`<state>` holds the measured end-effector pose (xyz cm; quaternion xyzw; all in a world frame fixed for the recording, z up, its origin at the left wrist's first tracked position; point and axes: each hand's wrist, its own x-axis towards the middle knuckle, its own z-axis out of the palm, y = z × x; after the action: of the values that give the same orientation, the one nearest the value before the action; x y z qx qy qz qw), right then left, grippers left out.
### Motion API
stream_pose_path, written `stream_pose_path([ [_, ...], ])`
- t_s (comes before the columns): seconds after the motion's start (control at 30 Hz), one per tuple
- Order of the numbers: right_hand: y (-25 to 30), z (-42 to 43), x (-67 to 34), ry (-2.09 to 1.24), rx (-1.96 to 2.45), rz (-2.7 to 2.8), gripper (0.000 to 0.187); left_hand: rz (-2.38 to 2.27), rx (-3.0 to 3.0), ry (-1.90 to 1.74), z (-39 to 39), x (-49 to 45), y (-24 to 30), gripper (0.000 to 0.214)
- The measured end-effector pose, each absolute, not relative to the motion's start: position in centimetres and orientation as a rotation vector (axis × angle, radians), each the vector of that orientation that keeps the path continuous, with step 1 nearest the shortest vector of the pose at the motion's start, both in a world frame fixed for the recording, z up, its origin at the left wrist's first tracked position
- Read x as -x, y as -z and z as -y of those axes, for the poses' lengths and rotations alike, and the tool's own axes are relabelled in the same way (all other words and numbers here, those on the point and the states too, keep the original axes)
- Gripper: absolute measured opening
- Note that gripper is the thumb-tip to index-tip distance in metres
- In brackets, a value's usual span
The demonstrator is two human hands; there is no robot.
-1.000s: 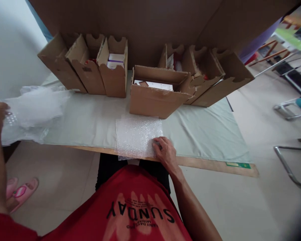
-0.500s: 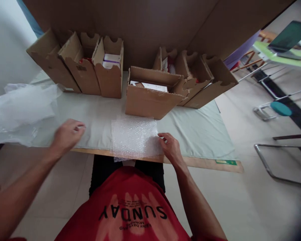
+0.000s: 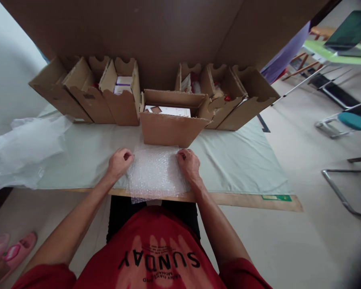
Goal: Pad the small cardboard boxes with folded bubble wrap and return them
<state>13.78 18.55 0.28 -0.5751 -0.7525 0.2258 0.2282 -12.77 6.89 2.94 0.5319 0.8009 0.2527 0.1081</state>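
Observation:
A square sheet of bubble wrap (image 3: 156, 174) lies on the pale cloth at the table's near edge, right before me. My left hand (image 3: 119, 162) pinches the sheet's far left corner with curled fingers. My right hand (image 3: 189, 164) grips the far right corner the same way. Just beyond the sheet stands an open cardboard box (image 3: 170, 120) with white packets inside.
A row of cardboard bins (image 3: 87, 90) lines the back on the left, more bins (image 3: 228, 96) on the right, under a cardboard wall. A heap of clear plastic and bubble wrap (image 3: 24, 146) lies at the table's left end. Chairs (image 3: 345, 124) stand on the floor at right.
My left hand left the plastic heap, swung right and closed on the sheet's left corner. My right hand slid up from the sheet's near right corner to its far right corner.

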Motion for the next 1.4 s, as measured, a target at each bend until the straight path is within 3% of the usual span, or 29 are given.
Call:
stream_pose_path([
  [0.17, -0.2, -18.5, -14.8, -0.663, 1.386, 1.997, 0.034, -1.960, -1.676, -1.342, -3.6, 11.2, -4.7, 0.013],
  [0.37, -1.9, -19.1, -16.1, -1.042, 0.952, 2.079, 0.074, -1.276, -1.545, -1.351, -1.4, 8.5, -10.3, 0.013],
  [0.57, -3.4, -18.3, -16.8, -1.529, 0.765, 1.877, 0.090, -0.882, -1.340, -1.294, -0.4, 8.2, -12.6, 0.017],
  [0.63, -3.5, -17.3, -16.9, -1.741, 0.757, 1.775, 0.081, -0.939, -1.283, -1.305, -0.4, 8.7, -12.6, 0.019],
  [0.77, -3.3, -15.6, -17.0, -1.820, 0.976, 1.613, 0.040, -1.421, -1.123, -1.431, -2.6, 10.3, -11.6, 0.022],
  [0.87, -2.8, -15.5, -17.0, -1.635, 1.169, 1.623, 0.031, -1.801, -1.163, -1.323, -5.9, 11.7, -9.6, 0.020],
  [1.0, -2.3, -16.5, -16.7, -1.124, 1.459, 1.876, 0.018, -2.095, -1.373, -0.997, -9.9, 13.0, -6.1, 0.012],
  [1.13, -2.4, -16.9, -16.2, -0.842, 1.648, 2.074, 0.014, -2.264, -1.505, -0.682, -11.6, 13.6, -4.1, 0.013],
  [1.4, -2.7, -16.7, -15.4, -0.761, 1.791, 2.189, 0.014, -2.355, -1.573, -0.377, -11.9, 14.1, -3.8, 0.021],
])
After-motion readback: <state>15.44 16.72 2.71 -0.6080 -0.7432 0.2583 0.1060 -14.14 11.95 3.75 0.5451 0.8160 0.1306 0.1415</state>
